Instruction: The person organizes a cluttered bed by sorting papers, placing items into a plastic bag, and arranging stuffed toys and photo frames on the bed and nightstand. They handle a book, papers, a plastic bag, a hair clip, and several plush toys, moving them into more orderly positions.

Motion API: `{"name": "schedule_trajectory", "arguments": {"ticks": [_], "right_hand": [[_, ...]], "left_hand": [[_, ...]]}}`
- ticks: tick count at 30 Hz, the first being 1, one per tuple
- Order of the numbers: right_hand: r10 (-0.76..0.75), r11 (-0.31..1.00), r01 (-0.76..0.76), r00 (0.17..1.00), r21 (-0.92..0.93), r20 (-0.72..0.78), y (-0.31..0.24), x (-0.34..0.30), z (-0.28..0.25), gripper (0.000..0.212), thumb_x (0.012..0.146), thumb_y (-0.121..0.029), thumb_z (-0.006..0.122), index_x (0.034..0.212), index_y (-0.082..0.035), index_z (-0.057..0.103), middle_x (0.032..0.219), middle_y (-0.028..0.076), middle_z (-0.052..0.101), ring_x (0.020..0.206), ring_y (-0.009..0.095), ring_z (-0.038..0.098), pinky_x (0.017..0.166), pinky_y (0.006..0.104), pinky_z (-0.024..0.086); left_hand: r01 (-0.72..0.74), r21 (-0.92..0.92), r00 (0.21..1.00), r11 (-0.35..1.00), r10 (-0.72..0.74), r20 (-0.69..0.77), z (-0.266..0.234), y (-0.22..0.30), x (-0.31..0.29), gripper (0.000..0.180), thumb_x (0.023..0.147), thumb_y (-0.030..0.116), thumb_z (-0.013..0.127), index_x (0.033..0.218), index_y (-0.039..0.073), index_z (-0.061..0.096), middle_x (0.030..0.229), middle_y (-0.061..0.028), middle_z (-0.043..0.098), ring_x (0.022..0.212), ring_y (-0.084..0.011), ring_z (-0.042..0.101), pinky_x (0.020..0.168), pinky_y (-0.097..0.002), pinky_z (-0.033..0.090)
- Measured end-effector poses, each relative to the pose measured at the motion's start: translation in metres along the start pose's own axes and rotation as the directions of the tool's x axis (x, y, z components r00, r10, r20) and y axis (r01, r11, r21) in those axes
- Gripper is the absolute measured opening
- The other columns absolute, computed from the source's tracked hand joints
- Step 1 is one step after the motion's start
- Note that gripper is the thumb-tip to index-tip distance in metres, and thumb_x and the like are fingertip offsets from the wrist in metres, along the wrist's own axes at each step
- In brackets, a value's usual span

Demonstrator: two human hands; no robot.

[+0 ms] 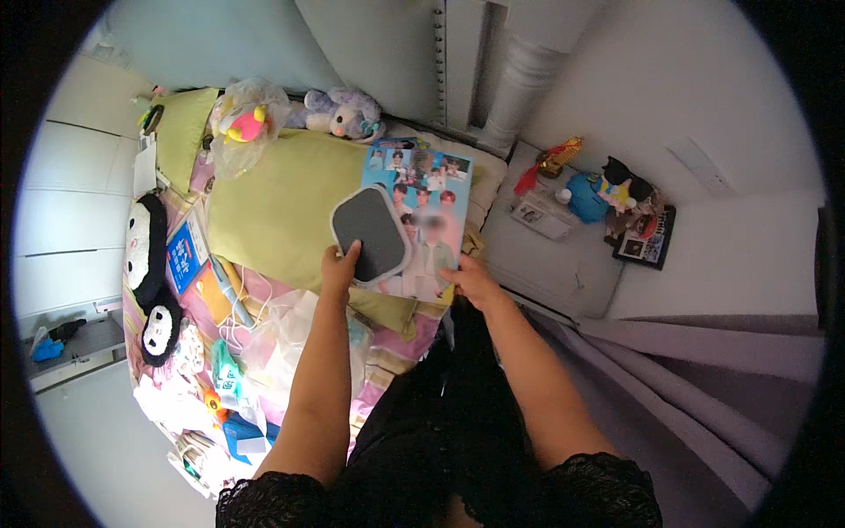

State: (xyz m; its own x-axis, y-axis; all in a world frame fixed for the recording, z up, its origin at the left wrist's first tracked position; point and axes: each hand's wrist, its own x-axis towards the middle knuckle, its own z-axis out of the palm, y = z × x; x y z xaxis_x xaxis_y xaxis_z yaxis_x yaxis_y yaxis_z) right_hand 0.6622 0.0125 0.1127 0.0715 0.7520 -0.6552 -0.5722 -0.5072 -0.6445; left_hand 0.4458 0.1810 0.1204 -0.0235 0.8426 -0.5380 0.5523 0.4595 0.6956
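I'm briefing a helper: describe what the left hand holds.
Find the bed and its large green pillow. At its right, the left hand holds a rounded panel. Its plain grey face and pale rim distinguish it from the photo-covered sheet behind.

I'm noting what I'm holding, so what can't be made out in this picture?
All in the head view:
- Left hand: some fingers, hidden by the dark gray panel.
- Picture sheet: left part, covered by that panel.
- White plastic bag: any contents, obscured by folds and glare.
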Motion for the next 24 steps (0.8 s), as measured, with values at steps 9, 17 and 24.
{"name": "schedule_trajectory", "arguments": {"ticks": [9, 17, 24], "right_hand": [[0.162, 0.983, -0.155, 0.985, -0.096, 0.059, 0.000, -0.063, -0.048, 0.033, 0.083, -0.012, 0.060, 0.114, -0.003, 0.051, 0.102, 0.007, 0.060, 0.086, 0.020, 0.061, 0.070, 0.0357, 0.051], [-0.069, 0.993, 0.098, 0.941, 0.071, -0.330, 0.046, -0.100, -0.065, 0.050, 0.077, -0.016, 0.068, 0.121, -0.007, 0.045, 0.111, 0.006, 0.056, 0.100, 0.018, 0.054, 0.085, 0.0316, 0.042], [-0.202, 0.969, 0.246, 0.828, 0.015, -0.524, 0.071, -0.121, -0.073, 0.063, 0.067, -0.009, 0.076, 0.121, -0.006, 0.045, 0.106, 0.005, 0.056, 0.098, 0.017, 0.053, 0.082, 0.0323, 0.044]], "left_hand": [[0.066, -0.436, 0.853, 0.897, 0.176, 0.492, 0.022, -0.012, -0.059, 0.046, 0.081, 0.003, 0.061, 0.122, 0.004, 0.042, 0.092, -0.0103, 0.064, 0.081, -0.0187, 0.062, 0.070, -0.0319, 0.050], [-0.377, -0.180, 0.593, 0.909, 0.386, 0.707, 0.057, -0.014, -0.084, 0.065, 0.078, 0.006, 0.064, 0.133, 0.010, 0.031, 0.110, -0.0141, 0.059, 0.093, -0.0243, 0.059, 0.077, -0.0325, 0.048], [-0.633, 0.056, 0.566, 0.772, 0.412, 0.714, 0.086, -0.001, -0.123, 0.065, 0.078, 0.018, 0.066, 0.133, 0.005, 0.033, 0.113, -0.0176, 0.057, 0.106, -0.0296, 0.053, 0.090, -0.0360, 0.041]]}}
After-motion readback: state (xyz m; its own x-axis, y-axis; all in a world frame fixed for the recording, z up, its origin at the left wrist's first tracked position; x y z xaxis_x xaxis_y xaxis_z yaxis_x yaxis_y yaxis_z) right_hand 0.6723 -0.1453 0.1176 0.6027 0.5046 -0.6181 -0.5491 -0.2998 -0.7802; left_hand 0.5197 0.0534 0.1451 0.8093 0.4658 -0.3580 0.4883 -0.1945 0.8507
